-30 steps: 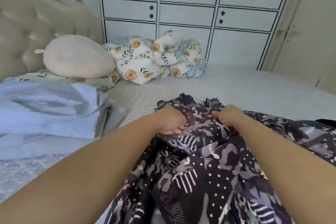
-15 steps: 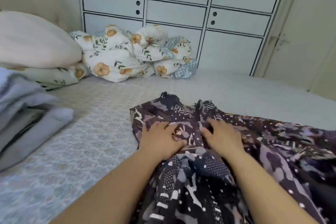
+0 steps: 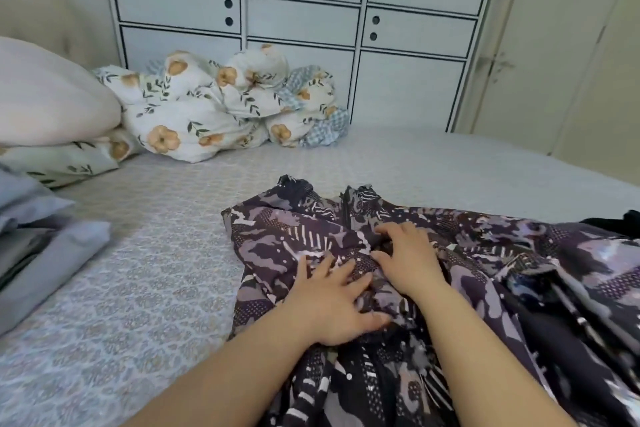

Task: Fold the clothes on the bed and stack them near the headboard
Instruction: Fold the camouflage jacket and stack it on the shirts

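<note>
A dark purple patterned garment [image 3: 519, 260] lies spread and rumpled across the bed [image 3: 145, 288], its neck end pointing away from me. My left hand [image 3: 332, 302] lies flat on its cloth with fingers spread. My right hand [image 3: 408, 256] presses the cloth just beyond it, fingers bent at the tips. A stack of folded grey-blue clothes [image 3: 41, 253] sits at the left edge, toward the padded headboard [image 3: 38, 10].
A pale pink pillow [image 3: 48, 97] rests on a floral pillow at the left. A bunched floral duvet [image 3: 221, 104] lies against the white wardrobe [image 3: 301, 21]. A bit of black cloth [image 3: 616, 224] shows at the right edge.
Both hands went from gripping the garment's top edge to lying on it, sliding back toward me. The view has turned right, so the folded stack moved to the left edge.
</note>
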